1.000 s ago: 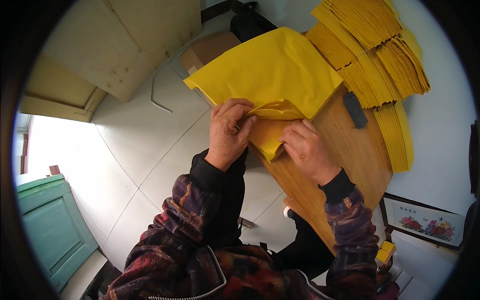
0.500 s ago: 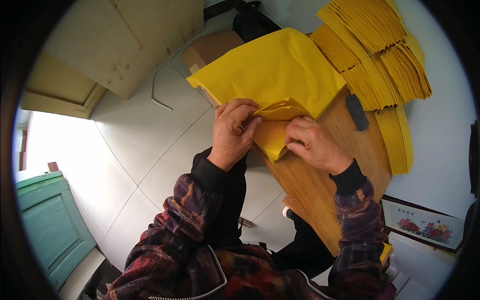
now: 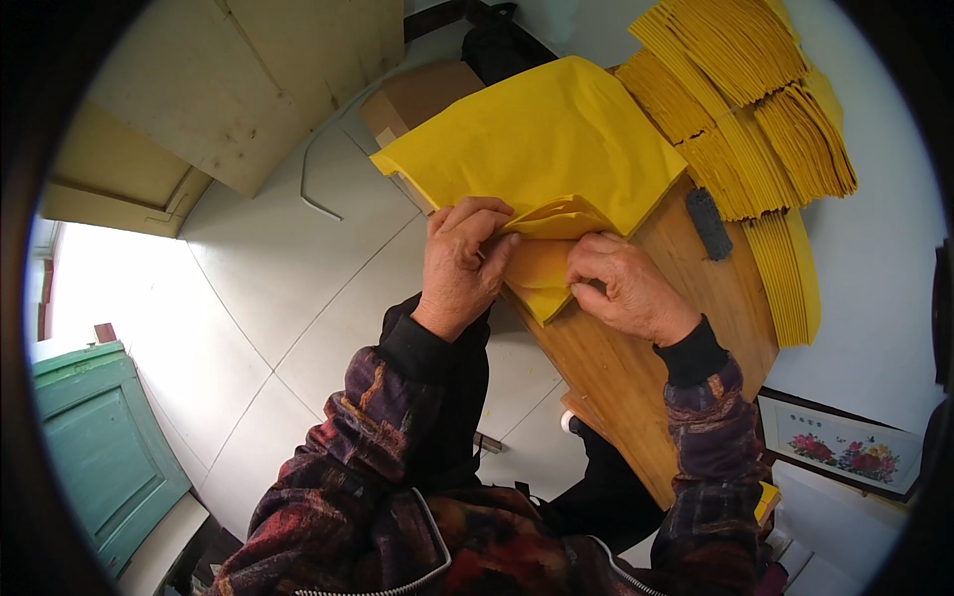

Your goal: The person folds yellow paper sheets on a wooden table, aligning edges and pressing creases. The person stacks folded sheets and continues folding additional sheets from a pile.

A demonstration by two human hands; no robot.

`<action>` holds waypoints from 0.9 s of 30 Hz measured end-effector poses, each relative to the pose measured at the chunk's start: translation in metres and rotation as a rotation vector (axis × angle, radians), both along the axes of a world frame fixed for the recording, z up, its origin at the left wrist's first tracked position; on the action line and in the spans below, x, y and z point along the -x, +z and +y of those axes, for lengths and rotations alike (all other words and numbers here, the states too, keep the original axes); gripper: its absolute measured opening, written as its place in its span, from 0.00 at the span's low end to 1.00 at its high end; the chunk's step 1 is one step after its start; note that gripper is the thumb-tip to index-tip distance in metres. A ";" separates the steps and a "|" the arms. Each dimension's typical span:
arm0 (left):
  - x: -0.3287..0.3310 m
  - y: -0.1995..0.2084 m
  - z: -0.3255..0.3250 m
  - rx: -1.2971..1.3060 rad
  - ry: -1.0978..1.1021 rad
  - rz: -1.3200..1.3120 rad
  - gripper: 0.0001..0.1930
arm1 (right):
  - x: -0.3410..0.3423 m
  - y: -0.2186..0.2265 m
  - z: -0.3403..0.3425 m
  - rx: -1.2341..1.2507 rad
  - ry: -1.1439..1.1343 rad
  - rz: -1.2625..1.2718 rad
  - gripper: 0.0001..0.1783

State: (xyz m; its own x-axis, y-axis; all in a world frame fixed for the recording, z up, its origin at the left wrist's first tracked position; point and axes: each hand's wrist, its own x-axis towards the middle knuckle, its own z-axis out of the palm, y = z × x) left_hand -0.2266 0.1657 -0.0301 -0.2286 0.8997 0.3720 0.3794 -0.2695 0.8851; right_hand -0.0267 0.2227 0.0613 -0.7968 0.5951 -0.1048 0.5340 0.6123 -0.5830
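Observation:
A large yellow paper-like sheet (image 3: 527,139) lies over the far end of the wooden table. At its near edge, some layers are lifted and bent into an open fold (image 3: 561,215), with a paler orange-yellow face below. My left hand (image 3: 462,263) is closed on the left side of this fold, thumb against the fingers. On the right side, my right hand (image 3: 626,283) pinches the edge between thumb and curled fingers. A yellow corner points down toward me between the hands. Whether the layers belong to one sheet or several, I cannot tell.
Several stacks of folded yellow sheets (image 3: 740,109) stand at the table's far right. A dark grey block (image 3: 709,224) rests on the wooden table (image 3: 646,397) beside them. A cardboard box (image 3: 422,94) is behind the sheet. A framed flower picture (image 3: 845,449) is at the right.
Both hands hold nearly the same places. The lifted layers between them have shifted very slightly.

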 end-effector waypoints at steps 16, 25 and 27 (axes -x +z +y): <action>0.004 0.005 -0.005 -0.081 -0.046 0.040 0.08 | 0.023 0.018 0.000 -0.389 -0.212 0.118 0.03; 0.002 -0.003 -0.001 -0.006 -0.007 -0.008 0.10 | 0.006 0.007 -0.041 -0.395 -0.171 0.131 0.06; 0.003 -0.004 -0.002 -0.010 -0.006 -0.043 0.09 | -0.003 -0.003 -0.048 -0.345 -0.187 0.099 0.09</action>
State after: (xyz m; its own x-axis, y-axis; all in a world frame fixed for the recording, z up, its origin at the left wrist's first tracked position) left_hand -0.2296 0.1642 -0.0340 -0.2389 0.8974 0.3710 0.3398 -0.2806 0.8976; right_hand -0.0241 0.1746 0.0585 -0.6679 0.7173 0.1983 0.6059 0.6788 -0.4149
